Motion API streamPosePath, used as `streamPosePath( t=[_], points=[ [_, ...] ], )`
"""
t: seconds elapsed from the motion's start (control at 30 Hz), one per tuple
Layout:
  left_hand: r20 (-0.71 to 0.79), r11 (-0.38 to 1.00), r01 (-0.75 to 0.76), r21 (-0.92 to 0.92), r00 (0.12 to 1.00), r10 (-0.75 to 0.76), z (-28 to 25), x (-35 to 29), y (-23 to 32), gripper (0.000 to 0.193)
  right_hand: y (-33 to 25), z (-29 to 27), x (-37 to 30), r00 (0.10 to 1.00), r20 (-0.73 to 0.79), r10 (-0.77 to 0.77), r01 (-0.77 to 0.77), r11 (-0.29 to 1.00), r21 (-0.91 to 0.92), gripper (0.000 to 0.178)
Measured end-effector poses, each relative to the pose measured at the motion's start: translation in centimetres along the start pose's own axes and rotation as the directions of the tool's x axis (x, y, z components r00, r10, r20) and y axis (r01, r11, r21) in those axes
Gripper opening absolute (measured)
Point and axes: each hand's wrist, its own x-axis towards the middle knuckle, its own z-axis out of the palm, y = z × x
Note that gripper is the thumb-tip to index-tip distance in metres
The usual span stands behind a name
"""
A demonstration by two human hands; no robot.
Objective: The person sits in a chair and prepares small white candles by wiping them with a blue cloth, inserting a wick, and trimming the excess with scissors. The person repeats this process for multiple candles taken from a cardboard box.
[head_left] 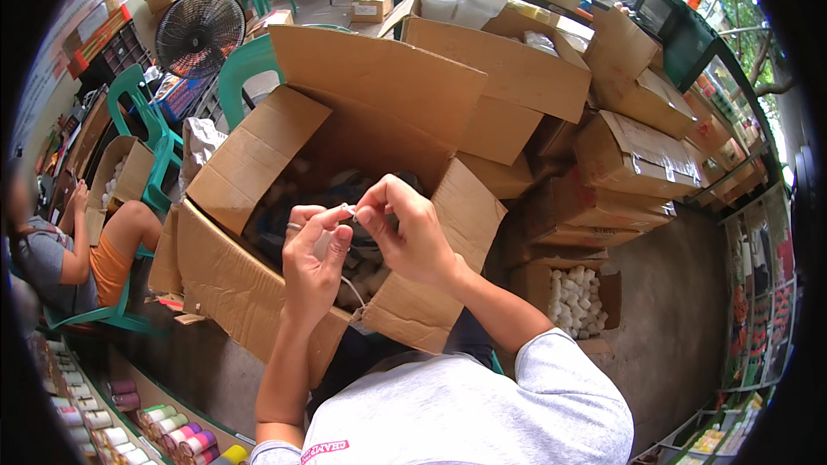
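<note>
Both of my hands are raised over a large open cardboard box [237, 280], their fingertips nearly meeting. My left hand [312, 263] is closed, with a pale whitish thing [323, 246] partly showing in its fingers. My right hand [405, 228] pinches at a tiny white piece [348, 208] that lies against the left fingertips; its kind is too small to tell. Below the hands a thin white cord [351, 286] curves down to the box's near edge. Inside the box are dark, shadowed contents and several pale lumps, partly hidden by my hands.
At right on the floor, a smaller carton holds many white pieces [575, 303]. Stacked cartons [633, 159] stand behind it. A person [65, 258] sits at left on a green chair, near a black fan [200, 33]. Coloured cylinders [185, 435] line the lower left.
</note>
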Motion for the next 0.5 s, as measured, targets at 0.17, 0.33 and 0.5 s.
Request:
streamPosePath(
  t=[0.17, 0.33, 0.5],
  points=[
    [0.221, 0.808, 0.351, -0.473, 0.935, -0.277, 0.2, 0.1, -0.7, 0.016, 0.8, 0.4, -0.3, 0.960, 0.110, -0.258, 0.276, 0.939, -0.206, 0.024],
    [0.363, 0.803, 0.429, -0.414, 0.887, -0.286, -0.3, 1.1, -1.9, 0.009, 2.0, 0.1, -0.6, 0.946, 0.151, -0.287, 0.309, 0.940, -0.149, 0.029],
    [0.338, 0.855, 0.387, -0.345, 0.901, -0.271, 0.3, 0.7, -3.3, 0.007, 3.0, 0.7, -1.1, 0.955, 0.142, -0.259, 0.284, 0.939, -0.194, 0.031]
  ],
)
